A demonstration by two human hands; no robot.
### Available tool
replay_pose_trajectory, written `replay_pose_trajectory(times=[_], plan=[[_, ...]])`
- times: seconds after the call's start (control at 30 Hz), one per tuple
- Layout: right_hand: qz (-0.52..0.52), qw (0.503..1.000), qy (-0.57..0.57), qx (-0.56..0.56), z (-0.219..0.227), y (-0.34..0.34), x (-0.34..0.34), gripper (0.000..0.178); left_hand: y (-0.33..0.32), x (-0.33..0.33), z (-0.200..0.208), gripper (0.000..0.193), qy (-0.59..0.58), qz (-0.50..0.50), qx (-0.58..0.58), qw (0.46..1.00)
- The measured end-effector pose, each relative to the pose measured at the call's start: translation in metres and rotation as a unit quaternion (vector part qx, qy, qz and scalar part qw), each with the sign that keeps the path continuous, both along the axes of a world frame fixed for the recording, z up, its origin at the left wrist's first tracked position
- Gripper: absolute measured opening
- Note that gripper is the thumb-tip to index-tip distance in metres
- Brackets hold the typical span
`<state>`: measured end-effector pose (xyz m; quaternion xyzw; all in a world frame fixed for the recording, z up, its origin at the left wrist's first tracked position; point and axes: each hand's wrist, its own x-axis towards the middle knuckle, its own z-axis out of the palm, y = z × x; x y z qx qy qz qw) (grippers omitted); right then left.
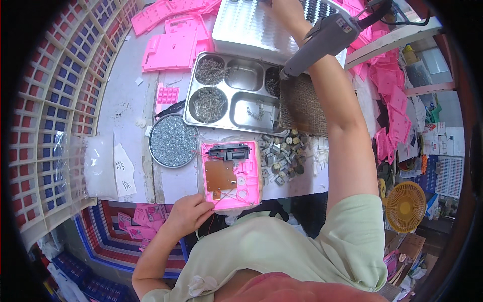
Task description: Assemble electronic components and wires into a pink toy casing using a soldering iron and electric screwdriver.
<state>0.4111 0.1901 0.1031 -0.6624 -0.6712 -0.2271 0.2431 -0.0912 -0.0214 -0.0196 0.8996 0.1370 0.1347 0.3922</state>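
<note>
My left hand [190, 214] has its fingers closed on the lower left corner of a pink plastic housing [255, 176] at the table's front edge. A brown circuit board [220, 175], a black part [229, 151] and thin wires lie inside the housing. My right arm stretches far forward, and my right hand [288, 14] is over a white ridged tray [241, 30] with rows of small dark parts. Its fingers are mostly cut off by the upper edge, so what they hold is hidden. A grey electric screwdriver [324, 43] hangs beside my right forearm.
A steel compartment tray [229, 93] holds screws. A round dish [174, 141] of tiny metal pieces stands left of the housing, a pile of small metal parts [283, 158] right. Pink panels [173, 48] are stacked behind; a plastic crate [55, 100] borders the left side.
</note>
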Motion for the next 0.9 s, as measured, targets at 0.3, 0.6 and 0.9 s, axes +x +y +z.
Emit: replay_pose_trajectory(times=[0.3,0.6,0.9], plan=[[0.018,0.952,0.304,-0.007,-0.008,-0.015,0.04,0.016,0.002,-0.001,-0.004,0.017,0.031,-0.001,0.0,1.0],[-0.013,0.859,0.511,0.026,-0.025,-0.296,-0.105,0.019,0.001,0.002,-0.007,0.016,0.02,0.007,-0.026,0.999],[0.165,0.913,0.307,-0.21,-0.111,-0.348,-0.232,0.019,0.0,0.003,-0.002,0.017,0.038,0.01,-0.015,0.999]])
